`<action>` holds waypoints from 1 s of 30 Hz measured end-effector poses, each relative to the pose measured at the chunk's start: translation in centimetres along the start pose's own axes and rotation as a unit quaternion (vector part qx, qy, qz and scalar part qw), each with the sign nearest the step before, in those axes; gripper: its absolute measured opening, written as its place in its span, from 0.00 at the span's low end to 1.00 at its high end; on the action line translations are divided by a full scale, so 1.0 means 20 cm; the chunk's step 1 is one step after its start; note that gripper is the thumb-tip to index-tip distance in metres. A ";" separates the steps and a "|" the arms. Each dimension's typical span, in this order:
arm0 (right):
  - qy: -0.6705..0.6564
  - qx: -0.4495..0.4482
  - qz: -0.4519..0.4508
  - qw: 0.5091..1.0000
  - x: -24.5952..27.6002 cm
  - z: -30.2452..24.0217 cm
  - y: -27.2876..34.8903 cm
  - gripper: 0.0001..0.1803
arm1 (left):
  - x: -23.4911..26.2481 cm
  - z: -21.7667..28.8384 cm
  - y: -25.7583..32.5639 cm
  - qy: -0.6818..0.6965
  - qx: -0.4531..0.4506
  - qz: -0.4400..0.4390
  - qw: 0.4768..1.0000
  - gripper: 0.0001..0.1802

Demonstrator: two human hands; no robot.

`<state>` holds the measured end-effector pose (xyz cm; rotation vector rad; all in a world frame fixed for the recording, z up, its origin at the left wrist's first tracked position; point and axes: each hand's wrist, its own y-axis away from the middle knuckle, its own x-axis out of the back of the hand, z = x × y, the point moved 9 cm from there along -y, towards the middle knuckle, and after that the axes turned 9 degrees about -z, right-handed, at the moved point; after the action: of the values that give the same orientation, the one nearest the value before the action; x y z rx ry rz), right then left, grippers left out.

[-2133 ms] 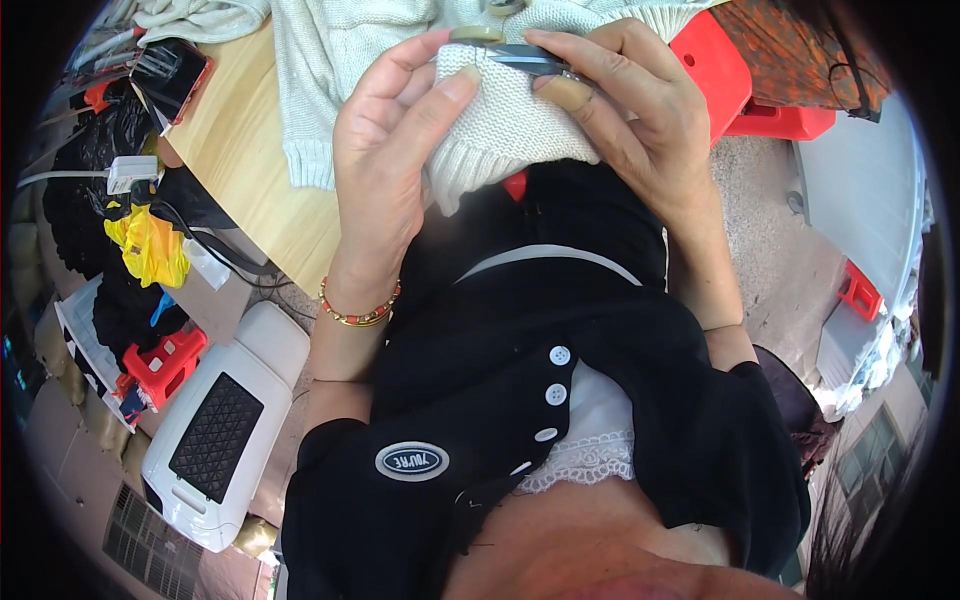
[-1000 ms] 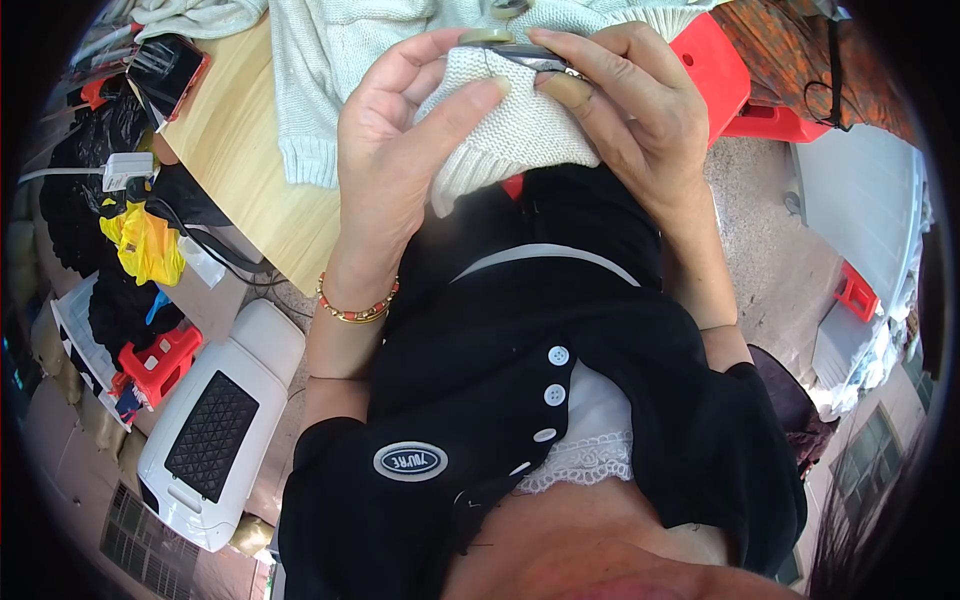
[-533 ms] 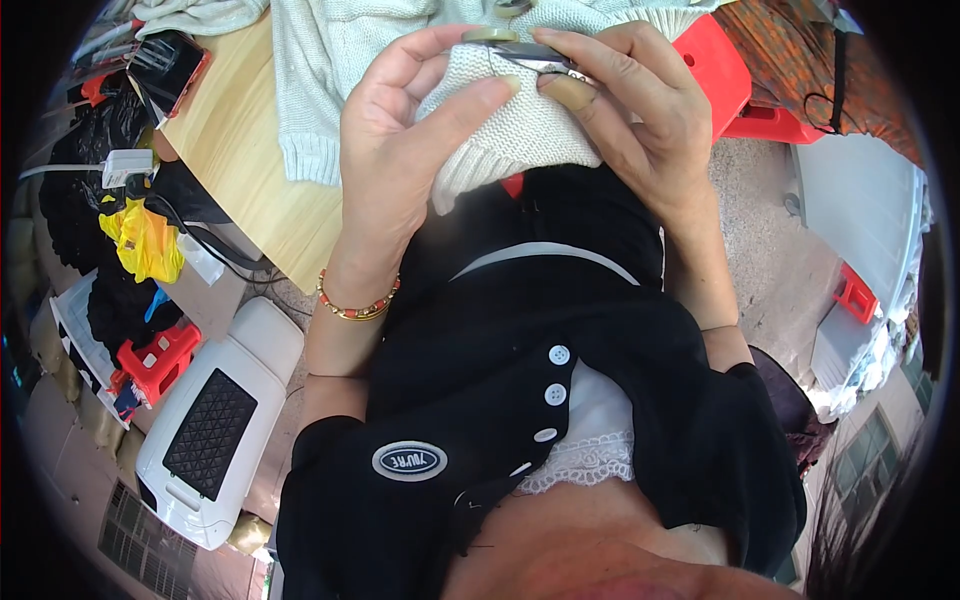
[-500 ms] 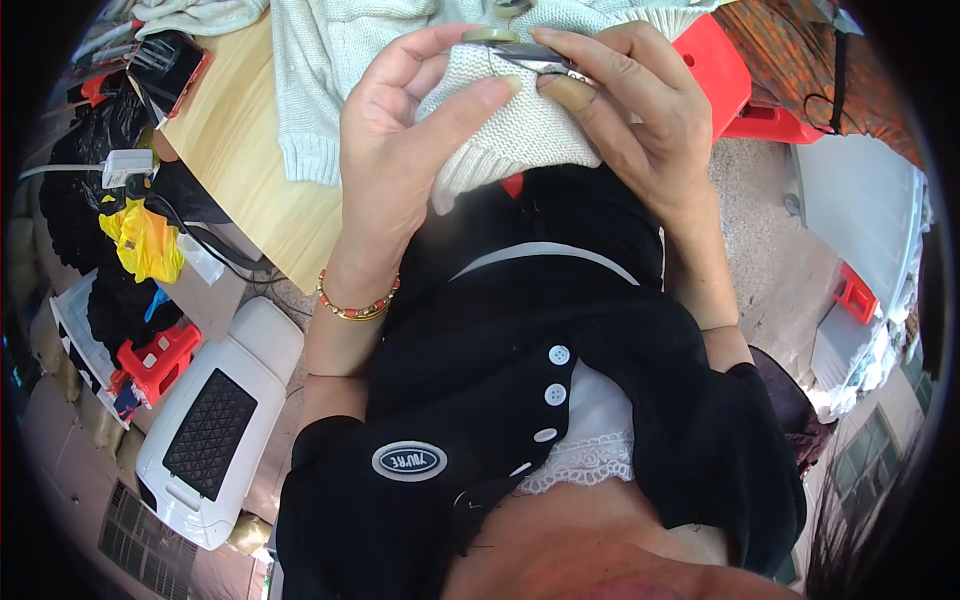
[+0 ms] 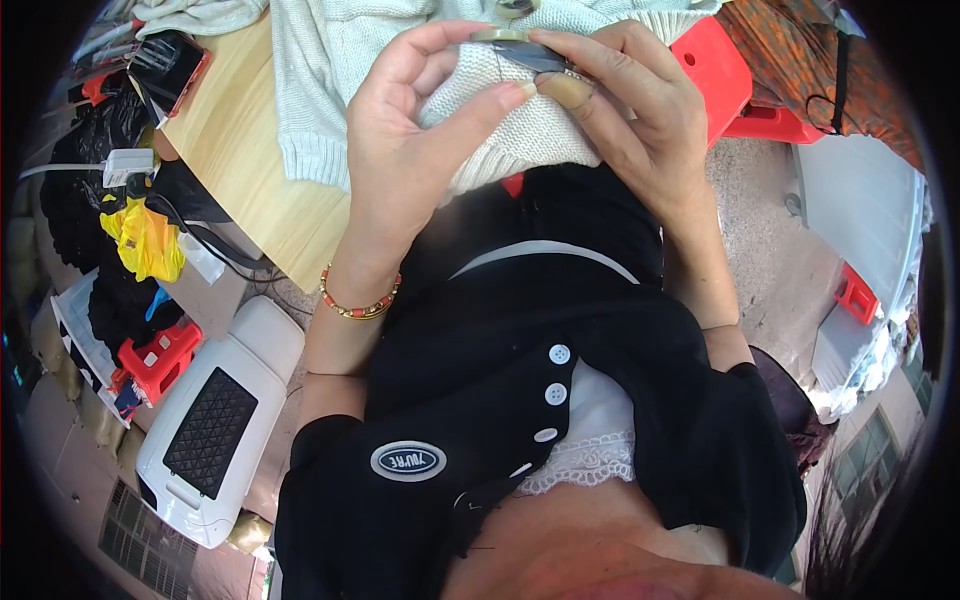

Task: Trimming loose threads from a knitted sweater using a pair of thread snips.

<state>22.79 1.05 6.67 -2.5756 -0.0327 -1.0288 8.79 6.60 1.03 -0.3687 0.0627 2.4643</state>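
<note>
Compared with two seconds ago, the person's left hand [image 5: 398, 140] has shifted to the right, and its thumb, which was well apart from the thumb of the right hand [image 5: 640, 110], is now near to it. The olive-green button [image 5: 500, 35] has moved rightward also, so its edge has come beside the right forefinger. The lower left corner of the off-white knitted piece [image 5: 545, 125], visible earlier, is now hidden behind the left hand.

The hands [image 5: 405, 135] hold pale knit fabric [image 5: 533, 132] and, on the right, dark-bladed scissors [image 5: 530, 57] beside a greenish disc [image 5: 500, 35].
</note>
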 end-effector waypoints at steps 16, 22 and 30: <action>-0.014 -0.043 0.016 0.999 -0.03 0.09 0.00 0.18 | 0.08 -0.02 0.02 0.051 0.028 -0.035 0.998 0.24; 0.088 -0.068 0.042 0.993 0.02 0.08 -0.09 0.15 | 0.14 0.02 0.13 0.137 0.104 -0.085 0.981 0.29; 0.198 -0.031 0.070 0.977 -0.04 0.08 -0.13 0.14 | 0.18 -0.10 0.23 0.040 0.139 -0.071 0.987 0.33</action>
<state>22.79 4.04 5.94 -2.3360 0.2837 -1.4840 3.79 4.82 -2.11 -0.3357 0.3965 2.2594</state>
